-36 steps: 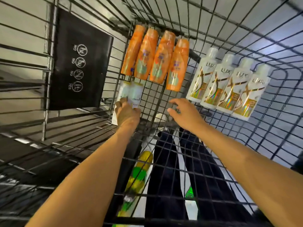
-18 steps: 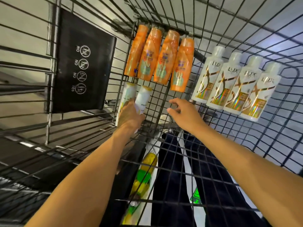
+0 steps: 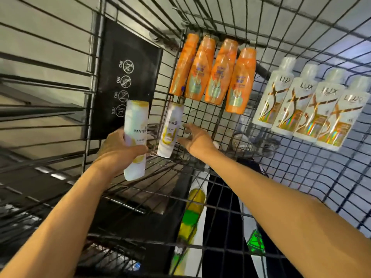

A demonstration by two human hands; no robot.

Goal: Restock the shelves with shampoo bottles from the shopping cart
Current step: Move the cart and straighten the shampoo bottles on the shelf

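Here the fingers (image 3: 138, 151) of the left hand (image 3: 118, 145) are clamped round a white Pantene bottle (image 3: 135, 125), held up by the left wall of the cart (image 3: 94, 63). The right hand (image 3: 197, 140) has its fingers (image 3: 185, 127) spread apart just beside a second Pantene bottle (image 3: 170, 127) near the floor's left edge. A careless nudge could slide that bottle against the wires, and the held one could snag on them. Orange bottles (image 3: 212, 75) fill the far corner and Lux bottles (image 3: 307, 105) line the right side.

In your shopping cart (image 3: 301, 37) the four-bottle row (image 3: 217, 77) lies at the far end, Lux bottles (image 3: 309, 103) right of it, a loose Pantene bottle (image 3: 170, 131) before it, between your right hand (image 3: 197, 138) and the held Pantene bottle (image 3: 136, 135).
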